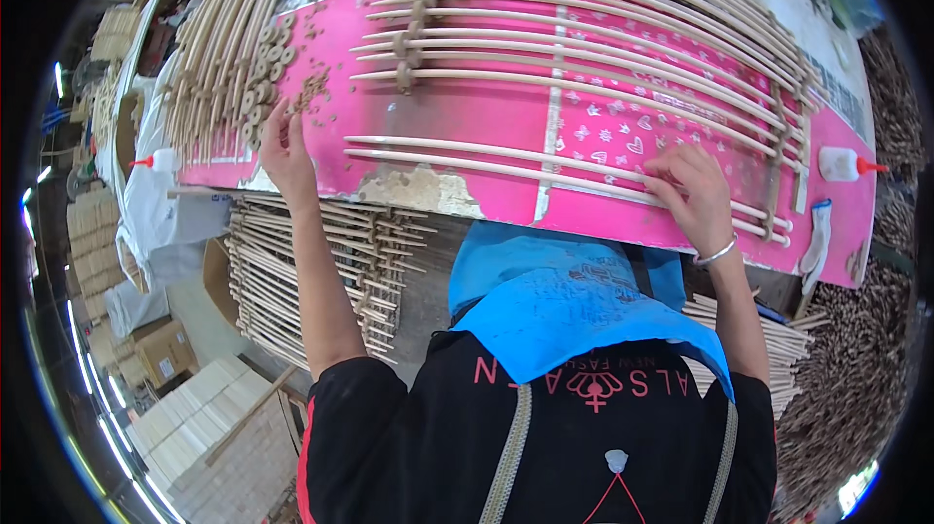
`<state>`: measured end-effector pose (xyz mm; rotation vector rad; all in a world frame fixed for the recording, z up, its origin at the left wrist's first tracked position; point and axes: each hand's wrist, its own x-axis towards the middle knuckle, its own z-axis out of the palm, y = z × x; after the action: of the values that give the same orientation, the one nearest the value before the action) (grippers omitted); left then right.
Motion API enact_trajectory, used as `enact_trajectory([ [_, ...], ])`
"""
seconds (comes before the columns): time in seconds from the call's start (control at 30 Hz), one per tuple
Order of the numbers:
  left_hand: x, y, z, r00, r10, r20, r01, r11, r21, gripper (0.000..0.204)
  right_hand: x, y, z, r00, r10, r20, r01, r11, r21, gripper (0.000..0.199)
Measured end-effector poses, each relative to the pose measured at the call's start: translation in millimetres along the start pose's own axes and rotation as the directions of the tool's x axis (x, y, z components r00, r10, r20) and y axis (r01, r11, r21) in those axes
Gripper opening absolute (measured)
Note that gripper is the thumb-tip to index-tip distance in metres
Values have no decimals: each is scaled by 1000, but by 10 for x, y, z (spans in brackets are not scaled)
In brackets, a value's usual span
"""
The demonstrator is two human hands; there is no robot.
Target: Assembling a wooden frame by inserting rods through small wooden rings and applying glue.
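Rods [438,144], two of them side by side, lie along the near edge of the pink bench [842,217] in front of you, and this pair looks like the piece in work. In the head view, their right ends carry a small wooden link [770,220]; no such part shows at their left ends, so you seem to be about half done with this pair.

Your right hand [671,183] is bent over the pair toward its right end, fingertips at the rods; you cannot tell from here whether it is clamped on them. Your left hand [284,130] is at the loose rings [270,62], thumb and fingers drawn close; whether they meet on a ring is too small to tell.

Farther back, the rows [467,74] bear wooden parts near both ends and look further along than your pair. Much seems left: a thick bundle [209,57] of rods lies on the left, beyond the rings. A red-tipped bottle [837,165] stands at the right.
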<state>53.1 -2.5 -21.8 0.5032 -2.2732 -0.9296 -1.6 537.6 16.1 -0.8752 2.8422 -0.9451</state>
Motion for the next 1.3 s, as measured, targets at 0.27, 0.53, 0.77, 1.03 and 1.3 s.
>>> enact_trajectory([
  [0.27,219,-535,-447,995,-9,-96,29,977,212,34,-35,33,112,999,31,20,-31,999,22,13],
  [0.53,323,-348,-306,994,105,41,-112,912,394,43,-72,9,145,992,122,-38,-116,983,145,9],
  [0.77,457,-327,-209,948,140,287,-306,656,690,42,21,22,159,989,127,-80,-110,976,189,10],
  [1.03,286,34,-120,854,-379,355,504,770,-392,33,110,19,121,984,113,-138,-86,979,187,9],
  [1.3,71,364,47,782,-374,499,615,595,-518,31,129,19,95,989,56,-139,-34,987,159,9],
])
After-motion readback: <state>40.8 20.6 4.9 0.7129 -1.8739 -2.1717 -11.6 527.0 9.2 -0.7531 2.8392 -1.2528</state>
